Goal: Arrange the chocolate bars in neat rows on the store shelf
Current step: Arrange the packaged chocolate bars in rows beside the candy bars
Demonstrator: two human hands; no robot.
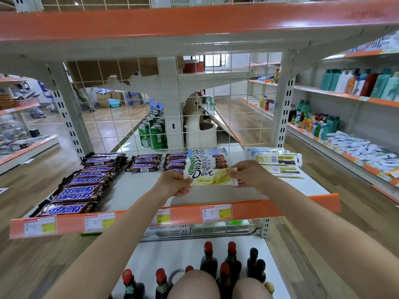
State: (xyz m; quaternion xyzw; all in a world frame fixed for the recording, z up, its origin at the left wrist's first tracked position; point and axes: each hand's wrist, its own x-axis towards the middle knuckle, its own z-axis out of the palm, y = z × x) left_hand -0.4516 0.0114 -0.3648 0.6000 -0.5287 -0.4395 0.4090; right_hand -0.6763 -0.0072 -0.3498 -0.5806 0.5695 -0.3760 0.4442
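Both hands, left [176, 182] and right [248, 172], pinching ends of flat glossy Dove bar [210, 176] with fingers, above shelf [140, 188] mid-front edge, fronting overlapped Dove row [208, 159].

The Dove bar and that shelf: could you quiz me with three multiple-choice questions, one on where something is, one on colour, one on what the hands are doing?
1. Where do the Snickers bars lie on the shelf?
A) on its left side B) on its right side C) on the shelf below

2. What colour is the shelf's front edge strip?
A) blue B) orange C) green

3. How is the Dove bar held?
A) lying untouched B) by one hand only C) by both hands, one at each end

Answers: 1 A, the Snickers rows fill the left side. 2 B, the strip with the price labels is orange. 3 C, the left hand and the right hand each pinch an end.
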